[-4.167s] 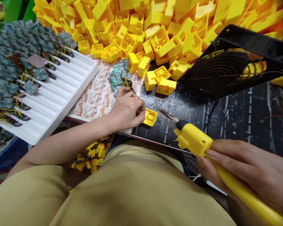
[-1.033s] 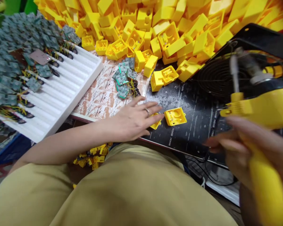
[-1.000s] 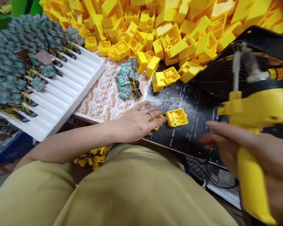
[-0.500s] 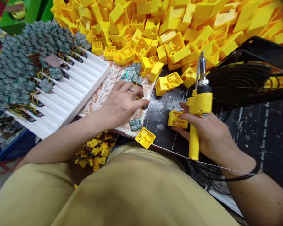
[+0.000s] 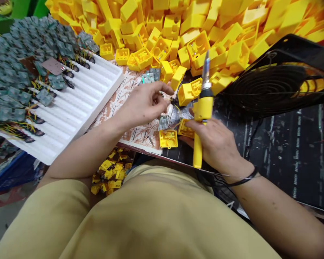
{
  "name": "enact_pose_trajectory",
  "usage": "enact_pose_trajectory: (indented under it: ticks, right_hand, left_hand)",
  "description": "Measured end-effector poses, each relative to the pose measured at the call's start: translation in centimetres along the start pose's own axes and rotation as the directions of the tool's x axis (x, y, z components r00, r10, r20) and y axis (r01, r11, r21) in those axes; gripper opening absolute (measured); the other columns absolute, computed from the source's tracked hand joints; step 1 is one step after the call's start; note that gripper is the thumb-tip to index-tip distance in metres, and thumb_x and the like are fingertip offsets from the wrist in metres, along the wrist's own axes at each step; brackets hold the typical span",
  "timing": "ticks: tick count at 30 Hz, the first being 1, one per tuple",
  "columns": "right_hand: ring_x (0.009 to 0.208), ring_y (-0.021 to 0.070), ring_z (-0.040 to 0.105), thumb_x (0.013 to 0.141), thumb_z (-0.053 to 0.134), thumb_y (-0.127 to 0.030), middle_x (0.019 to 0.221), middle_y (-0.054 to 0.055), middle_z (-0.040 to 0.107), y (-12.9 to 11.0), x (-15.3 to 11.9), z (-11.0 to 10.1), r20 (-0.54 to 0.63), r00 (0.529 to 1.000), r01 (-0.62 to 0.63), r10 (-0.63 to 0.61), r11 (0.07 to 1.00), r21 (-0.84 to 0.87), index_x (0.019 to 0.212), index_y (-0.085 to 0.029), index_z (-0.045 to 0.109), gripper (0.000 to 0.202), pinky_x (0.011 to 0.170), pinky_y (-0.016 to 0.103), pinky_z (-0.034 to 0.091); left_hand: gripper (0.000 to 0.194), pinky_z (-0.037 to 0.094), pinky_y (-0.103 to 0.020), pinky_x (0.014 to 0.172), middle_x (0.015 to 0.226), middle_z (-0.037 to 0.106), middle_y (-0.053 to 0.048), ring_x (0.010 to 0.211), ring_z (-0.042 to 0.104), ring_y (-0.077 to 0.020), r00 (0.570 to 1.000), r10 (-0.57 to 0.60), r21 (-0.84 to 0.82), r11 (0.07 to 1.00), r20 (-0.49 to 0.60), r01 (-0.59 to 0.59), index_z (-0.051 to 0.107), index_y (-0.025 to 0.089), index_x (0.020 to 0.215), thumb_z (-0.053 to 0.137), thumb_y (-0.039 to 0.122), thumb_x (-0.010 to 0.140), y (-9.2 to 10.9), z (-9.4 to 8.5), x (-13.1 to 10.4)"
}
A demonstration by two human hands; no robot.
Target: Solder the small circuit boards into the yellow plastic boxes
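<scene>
My left hand (image 5: 144, 104) is closed in a pinch over the table. Between its thumb and forefinger is a small dark part on thin yellow wires, and a grey-green circuit board (image 5: 163, 122) hangs or lies just below. My right hand (image 5: 218, 142) grips a yellow soldering gun (image 5: 203, 108), tip pointing up and away from me. The fingers of that hand also hold a small open yellow plastic case (image 5: 185, 128) against the table. Just left of it lies a shallow yellow case half (image 5: 168, 139) with a round grille.
A heap of yellow cases (image 5: 162, 46) fills the back. At left, a white ribbed foam tray (image 5: 97, 93) carries many wired circuit boards (image 5: 24, 68). A black fan (image 5: 275, 86) stands at right. More yellow parts (image 5: 113, 172) sit below the table edge.
My left hand has lifted the wired part off the table and moved slightly right. My right hand has come left with the soldering gun and case. The shallow case half has shifted and turned.
</scene>
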State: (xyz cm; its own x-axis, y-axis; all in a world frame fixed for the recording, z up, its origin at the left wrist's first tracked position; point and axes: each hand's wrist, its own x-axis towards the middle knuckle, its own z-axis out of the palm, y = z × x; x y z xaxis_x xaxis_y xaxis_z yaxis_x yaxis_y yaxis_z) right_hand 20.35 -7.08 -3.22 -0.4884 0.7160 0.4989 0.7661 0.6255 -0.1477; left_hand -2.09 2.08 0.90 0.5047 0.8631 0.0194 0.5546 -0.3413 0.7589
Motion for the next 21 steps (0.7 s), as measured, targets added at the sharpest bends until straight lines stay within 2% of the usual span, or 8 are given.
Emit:
enact_pose_trajectory:
  ticks: [3,8,10,12,14,17,19,21]
  right_hand:
    - [0.086,0.0216,0.067,0.09,0.062,-0.029,0.092,0.007,0.069,-0.2,-0.1,-0.1,0.03,0.999,0.023,-0.024,0.999,0.039,0.116,-0.019,0.054,0.029,0.078,0.035,0.055]
    - [0.082,0.0203,0.065,0.09,0.064,-0.028,0.088,0.005,0.068,-0.3,-0.5,-0.3,-0.017,1.0,0.019,-0.018,0.999,0.035,0.113,-0.02,0.052,0.027,0.075,0.033,0.054]
    - [0.077,0.0215,0.064,0.088,0.066,-0.027,0.088,0.006,0.067,-0.4,-0.5,0.0,-0.047,0.999,-0.008,0.008,1.0,-0.002,0.112,-0.019,0.053,0.028,0.068,0.034,0.051]
    - [0.074,0.0223,0.062,0.088,0.066,-0.026,0.086,0.007,0.067,-0.4,-0.4,0.3,-0.051,0.998,-0.023,0.021,1.0,-0.021,0.11,-0.018,0.055,0.026,0.063,0.034,0.048]
    - [0.074,0.022,0.061,0.088,0.066,-0.026,0.086,0.007,0.066,-0.4,-0.5,0.4,-0.04,0.999,-0.031,0.03,0.999,-0.015,0.112,-0.018,0.055,0.027,0.064,0.033,0.048]
    - [0.08,0.0227,0.063,0.088,0.066,-0.03,0.089,0.007,0.066,-0.1,-0.9,0.2,-0.025,0.998,-0.057,0.057,0.998,0.015,0.117,-0.019,0.053,0.034,0.07,0.035,0.051]
    - [0.085,0.024,0.064,0.087,0.067,-0.033,0.092,0.007,0.066,0.0,-1.3,0.0,-0.017,0.997,-0.077,0.078,0.996,0.041,0.12,-0.02,0.051,0.039,0.076,0.037,0.053]
    - [0.087,0.0242,0.065,0.086,0.068,-0.033,0.094,0.007,0.067,0.2,-1.6,0.0,-0.012,0.996,-0.087,0.088,0.994,0.069,0.121,-0.022,0.049,0.041,0.08,0.039,0.054]
  left_hand:
    - [0.027,0.05,-0.029,0.055,0.063,0.066,0.002,0.052,0.061,-0.0131,0.984,-0.044,-0.089,0.994,0.174,0.06,0.057,0.021,0.111,0.052,0.024,0.085,-0.3,0.0,0.0]
    - [0.011,0.045,-0.024,0.048,0.067,0.068,-0.001,0.052,0.063,-0.0117,0.915,-0.056,-0.228,0.961,0.399,0.158,0.061,0.02,0.09,0.056,0.026,0.082,-0.9,-1.5,-0.7]
    - [0.011,0.046,-0.024,0.051,0.068,0.069,-0.001,0.056,0.065,-0.0122,0.885,-0.031,-0.2,0.97,0.465,0.139,0.063,0.02,0.089,0.057,0.025,0.081,-0.8,-1.6,-0.4]
    - [0.013,0.047,-0.023,0.055,0.069,0.07,0.0,0.061,0.067,-0.0127,0.853,-0.005,-0.109,0.991,0.521,0.073,0.065,0.02,0.09,0.056,0.023,0.081,-0.3,-1.3,0.2]
    - [0.016,0.048,-0.023,0.059,0.07,0.071,0.001,0.064,0.068,-0.0126,0.866,0.019,0.035,0.999,0.499,-0.042,0.067,0.02,0.091,0.054,0.023,0.083,0.4,-0.8,0.8]
    - [0.027,0.049,-0.025,0.067,0.074,0.072,0.0,0.069,0.068,-0.0137,0.95,0.06,0.284,0.947,0.307,-0.152,0.07,0.019,0.087,0.046,0.031,0.091,1.1,-0.7,0.5]
    - [0.035,0.049,-0.027,0.07,0.078,0.073,-0.002,0.073,0.068,-0.0152,0.987,0.068,0.339,0.934,0.145,-0.114,0.071,0.019,0.09,0.041,0.035,0.095,0.9,-1.2,-0.7]
    - [0.036,0.049,-0.027,0.07,0.084,0.075,-0.003,0.074,0.068,-0.0158,0.999,0.037,0.338,0.94,0.016,-0.041,0.071,0.019,0.099,0.041,0.037,0.094,0.0,-1.7,-2.3]
